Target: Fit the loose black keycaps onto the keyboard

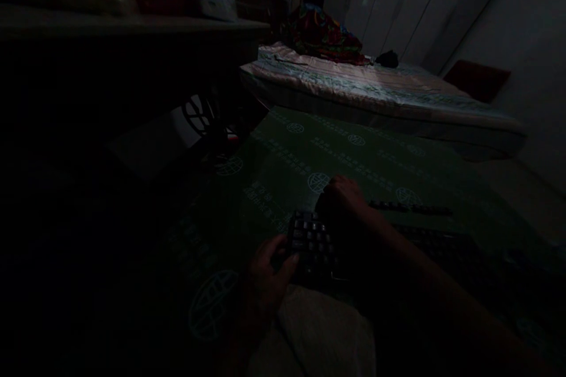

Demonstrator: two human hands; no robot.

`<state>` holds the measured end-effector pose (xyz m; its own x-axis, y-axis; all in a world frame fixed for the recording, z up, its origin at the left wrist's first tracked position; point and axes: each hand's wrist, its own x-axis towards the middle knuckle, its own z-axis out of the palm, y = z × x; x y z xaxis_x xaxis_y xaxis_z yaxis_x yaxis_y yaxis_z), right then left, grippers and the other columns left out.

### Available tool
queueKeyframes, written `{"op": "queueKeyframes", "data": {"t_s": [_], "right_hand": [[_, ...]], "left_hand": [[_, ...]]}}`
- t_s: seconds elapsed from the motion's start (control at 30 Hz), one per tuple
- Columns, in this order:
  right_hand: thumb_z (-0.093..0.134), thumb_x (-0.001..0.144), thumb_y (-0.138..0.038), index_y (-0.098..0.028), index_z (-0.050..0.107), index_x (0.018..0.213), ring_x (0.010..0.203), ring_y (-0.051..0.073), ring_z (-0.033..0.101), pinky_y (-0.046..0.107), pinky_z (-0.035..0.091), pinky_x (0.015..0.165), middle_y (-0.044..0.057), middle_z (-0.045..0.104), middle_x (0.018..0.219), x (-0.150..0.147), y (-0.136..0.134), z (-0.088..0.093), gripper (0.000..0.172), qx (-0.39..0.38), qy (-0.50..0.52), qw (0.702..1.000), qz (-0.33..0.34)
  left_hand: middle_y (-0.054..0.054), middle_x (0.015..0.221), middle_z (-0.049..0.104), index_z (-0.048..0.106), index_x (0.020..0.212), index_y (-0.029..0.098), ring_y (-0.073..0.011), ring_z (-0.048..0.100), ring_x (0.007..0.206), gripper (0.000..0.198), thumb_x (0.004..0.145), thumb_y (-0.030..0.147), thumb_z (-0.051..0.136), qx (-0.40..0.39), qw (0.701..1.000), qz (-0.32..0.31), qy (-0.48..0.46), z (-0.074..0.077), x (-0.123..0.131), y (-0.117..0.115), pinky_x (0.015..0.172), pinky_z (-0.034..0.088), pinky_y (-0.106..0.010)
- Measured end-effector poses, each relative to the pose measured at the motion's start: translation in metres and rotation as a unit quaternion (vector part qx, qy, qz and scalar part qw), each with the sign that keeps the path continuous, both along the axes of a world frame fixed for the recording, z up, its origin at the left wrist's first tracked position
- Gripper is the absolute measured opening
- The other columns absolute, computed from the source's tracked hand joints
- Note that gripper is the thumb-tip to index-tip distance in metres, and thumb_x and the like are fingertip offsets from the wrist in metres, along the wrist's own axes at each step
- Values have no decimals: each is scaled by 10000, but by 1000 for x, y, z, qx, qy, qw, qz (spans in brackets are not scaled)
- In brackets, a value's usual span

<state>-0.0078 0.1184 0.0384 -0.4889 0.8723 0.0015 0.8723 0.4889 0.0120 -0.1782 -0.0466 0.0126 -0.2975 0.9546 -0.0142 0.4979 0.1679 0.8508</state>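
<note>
A black computer keyboard (312, 240) lies low in front of me, its left end showing. At that end, my left hand (267, 274) grips the edge, thumb on top and fingers along the side. Across the keyboard's upper edge reaches my right hand (342, 197), its fingers curled in and closed. What those fingers hold, if anything, is hidden by the hand and the darkness. My right forearm covers much of the keyboard's middle. Beyond the forearm, a row of small dark key-like pieces (411, 208) lies on the green sheet (274, 159).
A bed (375, 94) with a patterned bundle of cloth (325, 35) stands ahead. At left is a dark table (132, 26) with bags on it, and a spoked wheel (197, 118) beneath. Pale cloth (327, 330) lies close to me. The room is very dim.
</note>
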Motion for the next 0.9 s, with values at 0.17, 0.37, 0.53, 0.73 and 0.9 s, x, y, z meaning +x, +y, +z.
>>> {"op": "queueKeyframes", "data": {"t_s": [0.17,0.37,0.53,0.73,0.9], "right_hand": [[525,830,-196,-158,691,840,980,213,526,305,364,789,104,640,976,4,5,-2,171,-1,11,1000,16],[637,763,-207,-189,693,788,1103,241,512,366,438,878,91,628,1073,28,-43,-1,65,92,196,965,148],[623,798,-272,-199,681,808,1174,271,474,424,474,869,102,610,1118,39,-119,-25,94,182,270,926,194],[636,791,-253,-228,692,808,1204,264,446,418,471,868,87,595,1162,31,-138,-43,63,194,253,933,169],[660,776,-281,-221,690,719,1173,277,467,436,462,870,84,604,1107,22,-137,-41,88,198,264,935,132]], "left_hand": [[-36,925,672,637,1036,228,-204,636,835,328,737,348,574,6,1000,-14,-10,3,1,-1,643,533,-313],[-37,945,666,637,1032,220,-204,630,854,330,727,326,571,10,1000,-16,-22,1,2,-1,662,530,-309],[-40,966,662,634,1025,211,-202,630,859,331,716,318,583,17,999,-25,-19,2,4,-1,699,528,-316],[-43,1040,640,601,1059,221,-204,624,910,348,722,307,593,34,999,-41,7,4,5,-4,791,521,-346],[-77,1209,565,553,1129,211,-241,551,1107,428,721,324,622,75,993,-63,71,0,8,-5,929,468,-383]]}}
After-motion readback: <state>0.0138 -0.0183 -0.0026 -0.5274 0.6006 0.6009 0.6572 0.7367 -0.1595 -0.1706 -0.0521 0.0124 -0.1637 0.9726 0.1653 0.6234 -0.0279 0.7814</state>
